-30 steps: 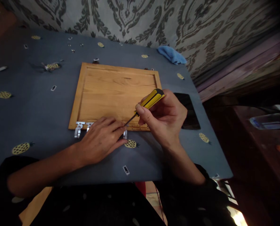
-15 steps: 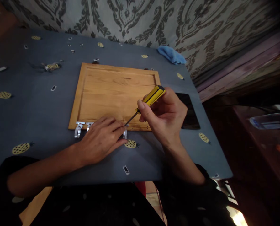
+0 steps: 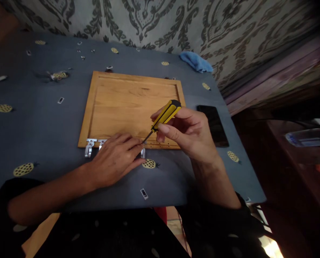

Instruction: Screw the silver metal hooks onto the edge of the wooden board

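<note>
A wooden panel (image 3: 133, 104) with a raised frame lies on the table. My right hand (image 3: 194, 134) grips a yellow and black screwdriver (image 3: 166, 115), tilted with its shaft pointing down to the left. The tip meets the panel's near edge beside my left fingertips. My left hand (image 3: 118, 156) rests over that edge, fingers together on the wood and thumb below, around a silver metal hinge (image 3: 143, 153) that is mostly covered. Two more silver hinges show to the left, one at the corner (image 3: 89, 147) and one partly hidden by my hand (image 3: 101, 143).
A black phone or tablet (image 3: 216, 125) lies right of the panel. A blue cloth (image 3: 196, 62) sits at the back near the patterned wall. Several small metal pieces (image 3: 82, 57) lie at the back left, with a clear plastic bag (image 3: 58, 75) nearer.
My right hand has turned and shifted slightly right and down. The screwdriver handle now stands steeper and further left, its tip at the same spot. My left hand has stayed put.
</note>
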Tool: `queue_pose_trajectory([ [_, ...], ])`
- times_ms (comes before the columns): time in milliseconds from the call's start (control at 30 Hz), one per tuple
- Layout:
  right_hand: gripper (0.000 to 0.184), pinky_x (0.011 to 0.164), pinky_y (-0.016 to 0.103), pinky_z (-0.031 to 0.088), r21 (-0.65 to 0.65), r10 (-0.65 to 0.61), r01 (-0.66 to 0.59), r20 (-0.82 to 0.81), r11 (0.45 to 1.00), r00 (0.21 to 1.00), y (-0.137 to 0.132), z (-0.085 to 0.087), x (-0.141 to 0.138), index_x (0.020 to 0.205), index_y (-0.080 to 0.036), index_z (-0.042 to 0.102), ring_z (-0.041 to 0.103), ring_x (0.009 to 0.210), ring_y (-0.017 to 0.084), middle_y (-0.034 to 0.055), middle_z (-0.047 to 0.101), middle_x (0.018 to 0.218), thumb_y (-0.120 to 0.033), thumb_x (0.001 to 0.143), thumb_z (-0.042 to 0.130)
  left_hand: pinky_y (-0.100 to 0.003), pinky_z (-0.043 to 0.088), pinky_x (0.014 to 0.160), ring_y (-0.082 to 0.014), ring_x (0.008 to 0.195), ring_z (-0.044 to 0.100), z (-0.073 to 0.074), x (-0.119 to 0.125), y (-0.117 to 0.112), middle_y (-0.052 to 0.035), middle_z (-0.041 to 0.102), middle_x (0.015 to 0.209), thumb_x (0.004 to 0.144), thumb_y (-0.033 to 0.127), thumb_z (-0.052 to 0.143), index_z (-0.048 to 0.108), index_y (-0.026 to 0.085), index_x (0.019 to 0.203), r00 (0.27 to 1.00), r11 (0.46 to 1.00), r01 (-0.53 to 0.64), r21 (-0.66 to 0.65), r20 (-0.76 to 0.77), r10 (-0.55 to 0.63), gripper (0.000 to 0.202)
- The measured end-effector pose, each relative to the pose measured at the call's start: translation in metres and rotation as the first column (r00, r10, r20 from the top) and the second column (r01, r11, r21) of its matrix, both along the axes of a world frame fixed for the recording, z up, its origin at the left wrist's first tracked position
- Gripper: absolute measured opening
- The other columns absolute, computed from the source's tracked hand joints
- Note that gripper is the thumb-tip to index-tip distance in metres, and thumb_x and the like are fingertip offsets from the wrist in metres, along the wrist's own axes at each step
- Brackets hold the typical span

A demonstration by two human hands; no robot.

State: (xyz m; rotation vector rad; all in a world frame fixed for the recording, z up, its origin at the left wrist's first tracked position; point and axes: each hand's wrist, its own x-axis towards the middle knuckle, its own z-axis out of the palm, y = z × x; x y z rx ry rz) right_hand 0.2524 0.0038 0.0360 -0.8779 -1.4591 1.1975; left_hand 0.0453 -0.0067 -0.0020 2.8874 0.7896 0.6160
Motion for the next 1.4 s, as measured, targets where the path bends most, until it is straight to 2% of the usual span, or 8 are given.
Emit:
queue_pose_trajectory([
  [233, 0.025, 0.037, 0.017, 0.049, 0.01, -0.144, 0.144, 0.038, 0.99, 0.989, -0.002, -0.003, -0.005, 0.078, -0.022, 0.064, 0.055, 0.044, 0.004, -0.0034, 0.075, 0.084, -0.033, 0.075, 0.086, -0.039, 0.053, 0.082, -0.0256, 0.093, 0.065, -0.001, -0.001, 0.0, -0.0077, 0.073, 0.102, 0.101, 0.035, 0.056, 0.068, 0.011, 0.111, 1.0, 1.0, -0.003, -0.002, 0.006, 0.003, 0.029],
  [433, 0.026, 0.05, 0.021, 0.058, 0.015, -0.083, 0.082, 0.059, 0.997, 0.995, -0.002, -0.002, 0.001, 0.107, -0.025, 0.073, 0.063, 0.052, 0.006, -0.003, 0.074, 0.087, -0.034, 0.083, 0.079, -0.04, 0.054, 0.082, -0.0261, 0.095, 0.066, 0.0, 0.0, 0.0, -0.0084, 0.073, 0.105, 0.101, 0.035, 0.056, 0.068, 0.01, 0.113, 1.0, 1.0, -0.002, -0.002, 0.011, 0.002, 0.03],
  [600, 0.013, 0.046, 0.018, 0.053, 0.06, -0.095, 0.092, 0.064, 0.994, 0.993, -0.004, -0.002, -0.001, 0.089, -0.021, 0.075, 0.06, 0.049, 0.004, -0.0034, 0.074, 0.086, -0.026, 0.079, 0.082, -0.04, 0.054, 0.083, -0.0263, 0.094, 0.066, 0.0, 0.0, 0.0, -0.008, 0.073, 0.102, 0.1, 0.034, 0.057, 0.068, 0.01, 0.111, 1.0, 1.0, 0.002, 0.006, 0.017, -0.002, 0.029],
  [733, 0.019, 0.04, 0.016, 0.048, 0.047, -0.129, 0.125, 0.079, 0.991, 0.988, -0.005, -0.002, -0.005, 0.08, -0.02, 0.068, 0.057, 0.047, 0.004, -0.0037, 0.073, 0.08, -0.029, 0.077, 0.084, -0.04, 0.054, 0.081, -0.0264, 0.092, 0.066, 0.0, 0.0, 0.0, -0.0082, 0.073, 0.101, 0.1, 0.034, 0.057, 0.069, 0.01, 0.11, 1.0, 1.0, -0.001, 0.013, 0.023, 0.0, 0.029],
  [1000, 0.024, 0.055, 0.02, 0.058, -0.002, 0.021, -0.021, 0.098, 1.0, 0.995, -0.005, 0.002, 0.005, 0.109, -0.024, 0.075, 0.062, 0.054, 0.004, -0.0011, 0.076, 0.096, -0.027, 0.086, 0.076, -0.04, 0.054, 0.082, -0.0262, 0.093, 0.066, -0.001, 0.0, 0.0, -0.0078, 0.073, 0.101, 0.102, 0.036, 0.054, 0.068, 0.011, 0.111, 1.0, 1.0, -0.005, 0.01, 0.012, 0.005, 0.03],
  [1100, 0.015, 0.049, 0.02, 0.055, 0.051, -0.077, 0.072, 0.103, 0.996, 0.992, -0.006, 0.0, 0.001, 0.092, -0.021, 0.076, 0.061, 0.052, 0.005, -0.0023, 0.073, 0.086, -0.028, 0.079, 0.082, -0.039, 0.054, 0.082, -0.0256, 0.093, 0.065, -0.001, -0.001, 0.0, -0.0074, 0.073, 0.101, 0.102, 0.036, 0.053, 0.068, 0.011, 0.111, 1.0, 1.0, -0.006, 0.008, 0.004, 0.006, 0.03],
  [1233, 0.028, 0.043, 0.02, 0.049, 0.119, -0.258, 0.242, 0.154, 0.963, 0.954, -0.008, -0.008, -0.009, 0.073, -0.02, 0.066, 0.056, 0.052, 0.007, -0.0053, 0.063, 0.069, -0.036, 0.07, 0.088, -0.038, 0.053, 0.082, -0.0246, 0.093, 0.065, -0.001, 0.0, 0.0, -0.0078, 0.073, 0.101, 0.102, 0.035, 0.054, 0.069, 0.011, 0.11, 1.0, 1.0, -0.01, 0.019, 0.0, 0.01, 0.029],
  [1400, 0.035, 0.04, 0.023, 0.043, 0.183, -0.359, 0.333, 0.127, 0.925, 0.925, -0.009, -0.016, -0.017, 0.071, -0.023, 0.056, 0.05, 0.046, 0.006, -0.0075, 0.056, 0.062, -0.038, 0.073, 0.087, -0.039, 0.052, 0.083, -0.0248, 0.095, 0.065, 0.001, 0.0, 0.0, -0.0088, 0.073, 0.101, 0.102, 0.035, 0.054, 0.069, 0.011, 0.109, 1.0, 1.0, -0.013, 0.001, -0.011, 0.013, 0.029],
])
